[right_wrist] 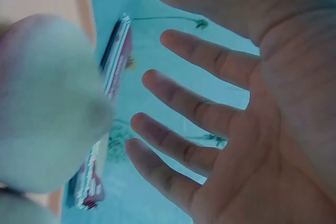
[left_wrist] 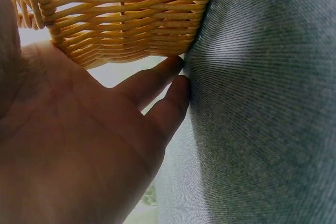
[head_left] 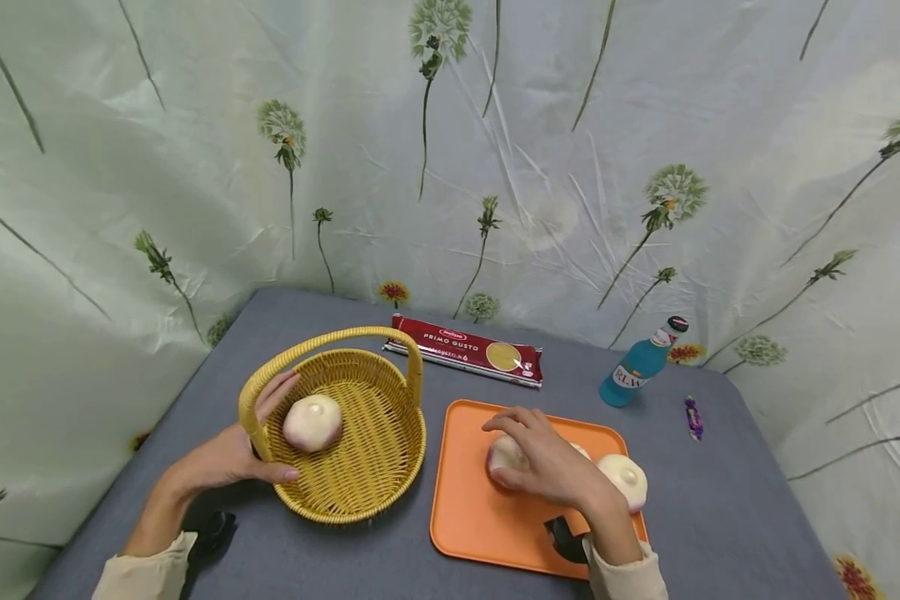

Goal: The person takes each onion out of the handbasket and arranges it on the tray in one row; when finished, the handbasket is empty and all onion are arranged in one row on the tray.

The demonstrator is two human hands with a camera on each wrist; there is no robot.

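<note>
A yellow wicker basket (head_left: 350,450) with a tall arched handle stands at the left, one white-and-purple turnip (head_left: 312,422) inside it. My left hand (head_left: 236,454) braces the basket's left side by the handle's base, its thumb stretched along the near rim. In the left wrist view, two straight fingers (left_wrist: 168,103) reach along the outside of the weave, down by the tabletop. My right hand (head_left: 551,462) hovers over an orange tray (head_left: 461,508), fingers spread above a turnip (head_left: 504,458). The right wrist view has that palm bare, with a turnip (right_wrist: 52,103) apart from its fingertips.
Another turnip (head_left: 624,482) sits at the tray's right edge, and one more is mostly hidden behind my right hand. Farther back lie a red spaghetti packet (head_left: 468,348), a blue bottle (head_left: 641,367) and a purple-wrapped candy (head_left: 693,418). A flower-printed curtain (head_left: 390,167) hangs behind the table.
</note>
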